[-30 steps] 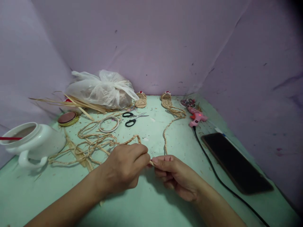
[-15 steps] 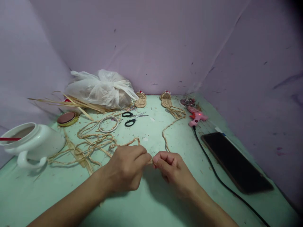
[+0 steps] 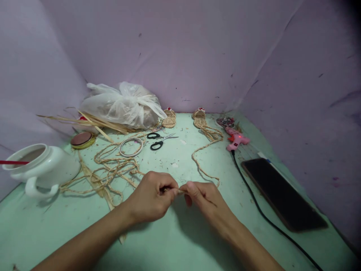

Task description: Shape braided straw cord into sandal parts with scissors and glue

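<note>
My left hand point(image 3: 155, 195) is closed, its thumb and fingers pinching a braided straw cord point(image 3: 181, 191). Right beside it, my right hand point(image 3: 201, 195) pinches the same cord, so only a short piece shows between the fingertips. Loops of the cord lie tangled to the left of my left hand. Behind my right hand, another stretch runs back to a small woven slipper point(image 3: 199, 118) with red and white beads on it. A second small woven slipper point(image 3: 169, 118) stands by the wall.
At the left are a white ceramic pot point(image 3: 45, 169), a round tin point(image 3: 82, 140), dry straw strips and a white plastic bag point(image 3: 124, 105). Black-handled scissors point(image 3: 156, 145) lie near a tape ring point(image 3: 131, 147). At the right are a pink glue gun point(image 3: 237, 139), its black cable and a dark phone point(image 3: 283, 194).
My hands stay together, while the left thumb and the right fingers have shifted along the cord. The cord behind my right hand now bends out farther to the right.
</note>
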Demonstrator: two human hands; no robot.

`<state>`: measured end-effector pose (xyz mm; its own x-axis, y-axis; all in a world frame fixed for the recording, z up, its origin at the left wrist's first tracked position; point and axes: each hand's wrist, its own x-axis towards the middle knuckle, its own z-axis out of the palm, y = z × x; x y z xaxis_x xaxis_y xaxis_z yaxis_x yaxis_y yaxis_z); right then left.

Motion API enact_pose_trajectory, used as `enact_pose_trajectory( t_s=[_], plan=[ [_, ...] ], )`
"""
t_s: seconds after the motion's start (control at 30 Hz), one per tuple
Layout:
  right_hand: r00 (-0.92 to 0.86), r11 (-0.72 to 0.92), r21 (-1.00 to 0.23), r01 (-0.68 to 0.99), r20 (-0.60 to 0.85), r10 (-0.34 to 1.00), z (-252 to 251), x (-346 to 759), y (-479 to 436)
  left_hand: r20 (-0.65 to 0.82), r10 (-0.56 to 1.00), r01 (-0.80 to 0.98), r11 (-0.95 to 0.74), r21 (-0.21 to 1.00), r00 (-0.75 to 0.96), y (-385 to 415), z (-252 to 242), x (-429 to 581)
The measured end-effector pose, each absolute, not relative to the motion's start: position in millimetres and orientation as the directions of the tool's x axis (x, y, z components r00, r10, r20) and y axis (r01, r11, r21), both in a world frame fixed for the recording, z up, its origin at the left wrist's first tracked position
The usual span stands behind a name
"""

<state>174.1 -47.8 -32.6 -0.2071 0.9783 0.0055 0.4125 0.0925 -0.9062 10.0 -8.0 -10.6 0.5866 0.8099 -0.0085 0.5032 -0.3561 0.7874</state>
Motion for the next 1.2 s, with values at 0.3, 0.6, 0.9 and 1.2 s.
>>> enact_pose_trajectory(
  t_s=[0.3, 0.6, 0.9, 1.2],
  plan=[
    [-0.106, 0.038, -0.887, 0.461, -0.012, 0.994, -38, 173, -47, -0.099, 0.855, 0.603, -0.272, 0.75, 0.509, -3, -16, 9],
    [-0.162, 0.28, -0.794, 0.539, 0.229, 0.96, -36, 167, -52, -0.094, 0.798, 0.59, -0.356, 0.725, 0.596, -6, -13, 10],
    [-0.188, 0.259, -0.813, 0.521, 0.187, 0.964, -41, 169, -49, -0.106, 0.818, 0.626, -0.342, 0.701, 0.565, -6, -15, 10],
    [-0.161, 0.119, -0.853, 0.509, 0.042, 0.986, -39, 171, -46, -0.214, 0.851, 0.614, -0.153, 0.774, 0.481, 2, -19, 11]
  ],
)
